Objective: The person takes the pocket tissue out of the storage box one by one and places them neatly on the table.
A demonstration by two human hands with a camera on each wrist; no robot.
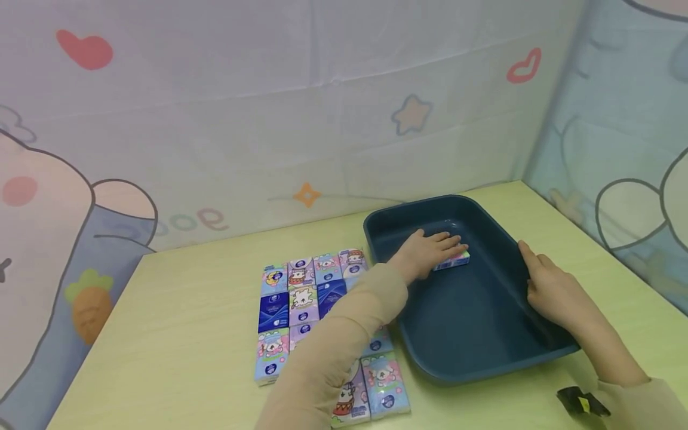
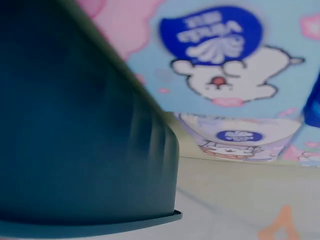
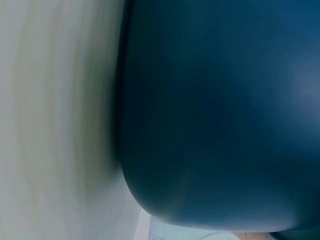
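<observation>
A deep blue plastic tray point(image 1: 473, 334) stands on the table, its side wall filling much of both wrist views. Inside it, toward the back, lies a small tissue pack point(image 1: 455, 261). My left hand point(image 1: 427, 254) lies over this pack with fingers extended and spread, covering most of it; the thumb is hidden. At the tray's right side, my right hand point(image 1: 556, 292) grips the rim. Left of the tray, tissue packs point(image 1: 274, 310) lie in close rows, some dark blue, others pastel with cartoon animals. The left sleeve covers part of these rows.
Below the tray's right front corner, a black scrap with a yellow mark point(image 1: 583, 401) lies near the right sleeve. A printed cloth backdrop point(image 1: 242, 119) rises behind the pale green table point(image 1: 161, 334), and another stands along its right side.
</observation>
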